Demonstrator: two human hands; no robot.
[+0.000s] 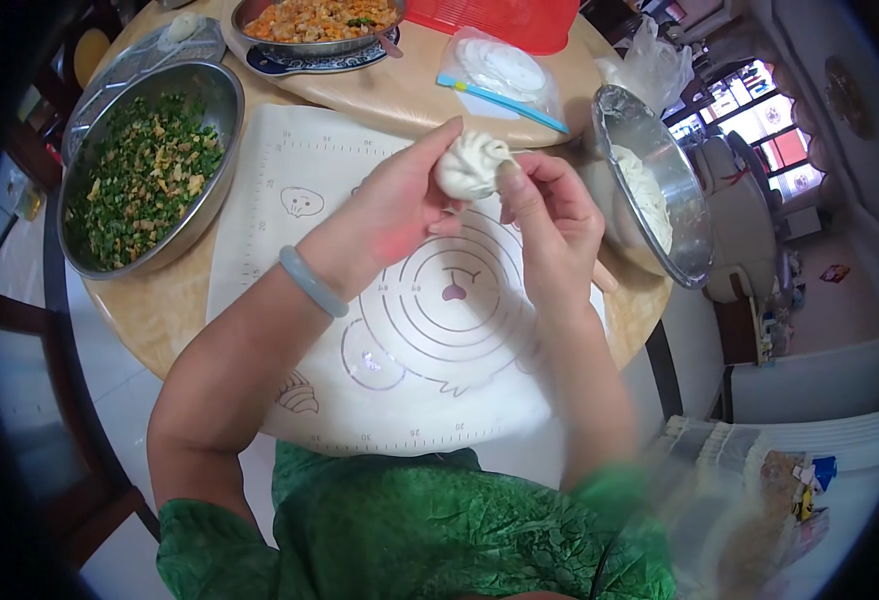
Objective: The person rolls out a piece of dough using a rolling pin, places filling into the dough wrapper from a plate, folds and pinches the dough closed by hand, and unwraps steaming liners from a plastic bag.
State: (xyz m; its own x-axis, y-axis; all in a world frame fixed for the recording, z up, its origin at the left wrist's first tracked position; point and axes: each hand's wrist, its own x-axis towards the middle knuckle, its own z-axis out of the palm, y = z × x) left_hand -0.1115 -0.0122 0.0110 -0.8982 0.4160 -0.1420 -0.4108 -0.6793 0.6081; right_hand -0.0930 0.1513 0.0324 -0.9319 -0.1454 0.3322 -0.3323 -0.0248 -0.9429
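A pleated white dough bun (471, 166) is held up above the printed baking mat (359, 400). My left hand (406, 205) cups it from the left, with the thumb along its upper side. At the bun's right edge, the thumb and forefinger of my right hand (555, 215) pinch a bit of its dough. The bun's gathered folds face up; its underside is hidden in my left hand.
A steel bowl of chopped green filling (221, 190) stands left. At the right is a steel bowl (694, 235) with dough (644, 195). Behind are a pan of orange filling (324, 22), a zip bag (504, 75) and a red tray (499, 20).
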